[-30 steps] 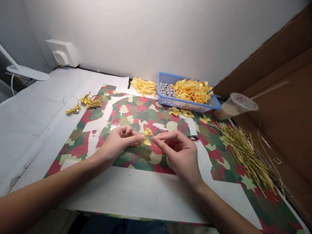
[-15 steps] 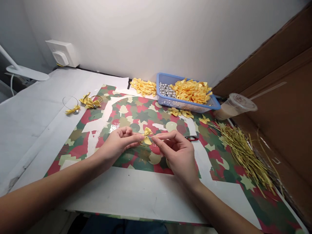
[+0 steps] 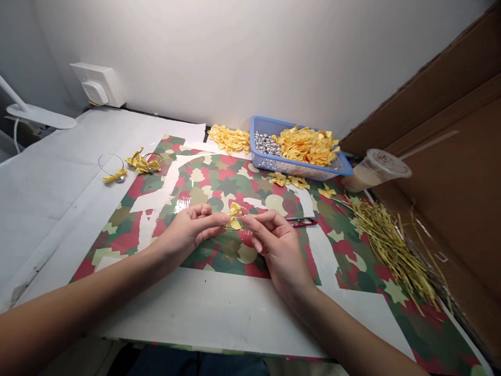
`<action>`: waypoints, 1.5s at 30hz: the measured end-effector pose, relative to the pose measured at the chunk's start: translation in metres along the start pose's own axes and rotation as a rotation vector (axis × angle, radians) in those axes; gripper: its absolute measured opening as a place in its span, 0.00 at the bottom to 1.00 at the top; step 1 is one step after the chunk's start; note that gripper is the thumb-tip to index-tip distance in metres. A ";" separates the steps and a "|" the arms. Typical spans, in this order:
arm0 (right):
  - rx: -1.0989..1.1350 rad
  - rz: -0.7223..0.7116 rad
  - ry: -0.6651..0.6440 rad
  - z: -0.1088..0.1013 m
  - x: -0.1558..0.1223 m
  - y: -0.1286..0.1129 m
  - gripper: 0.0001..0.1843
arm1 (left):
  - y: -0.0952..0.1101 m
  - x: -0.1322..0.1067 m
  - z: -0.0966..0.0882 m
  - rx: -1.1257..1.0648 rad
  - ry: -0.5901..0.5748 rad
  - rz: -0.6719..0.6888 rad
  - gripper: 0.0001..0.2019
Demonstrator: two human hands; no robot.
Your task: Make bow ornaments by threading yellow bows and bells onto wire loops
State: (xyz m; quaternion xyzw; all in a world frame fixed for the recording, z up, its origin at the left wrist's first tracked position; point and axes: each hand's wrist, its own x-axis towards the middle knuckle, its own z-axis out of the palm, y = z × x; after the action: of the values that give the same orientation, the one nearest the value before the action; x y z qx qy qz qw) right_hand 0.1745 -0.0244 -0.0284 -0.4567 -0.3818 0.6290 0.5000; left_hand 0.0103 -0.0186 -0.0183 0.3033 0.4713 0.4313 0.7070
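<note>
A camouflage-print paper sheet (image 3: 219,183) covers the middle of the tabletop, with a blue plastic basket (image 3: 299,171) of yellow ribbon bows at its far edge. Over the sheet's centre, the left hand (image 3: 188,232) and right hand (image 3: 279,245) pinch, fingers curled, a yellow ribbon bow (image 3: 234,218) on a thin gold wire loop (image 3: 235,228) between them.

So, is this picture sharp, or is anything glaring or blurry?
In the head view, the glossy patterned sheet shows a bright glare patch above the left hand; the yellow ribbon bow looks slightly soft; lighting otherwise even.
</note>
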 end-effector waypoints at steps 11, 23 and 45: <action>0.072 0.026 0.011 0.002 0.000 0.001 0.14 | 0.003 -0.001 0.002 -0.028 -0.011 -0.016 0.16; 0.256 0.197 0.058 0.005 -0.002 0.000 0.18 | 0.003 0.001 0.003 -0.069 -0.029 -0.036 0.16; 0.272 0.173 0.041 0.007 -0.004 0.000 0.18 | 0.003 0.003 0.003 -0.110 -0.061 -0.063 0.13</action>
State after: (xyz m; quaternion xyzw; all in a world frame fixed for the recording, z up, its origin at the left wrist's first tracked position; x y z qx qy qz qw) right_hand 0.1686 -0.0286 -0.0254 -0.4288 -0.2421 0.7059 0.5090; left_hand 0.0125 -0.0145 -0.0156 0.2622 0.4344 0.4246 0.7499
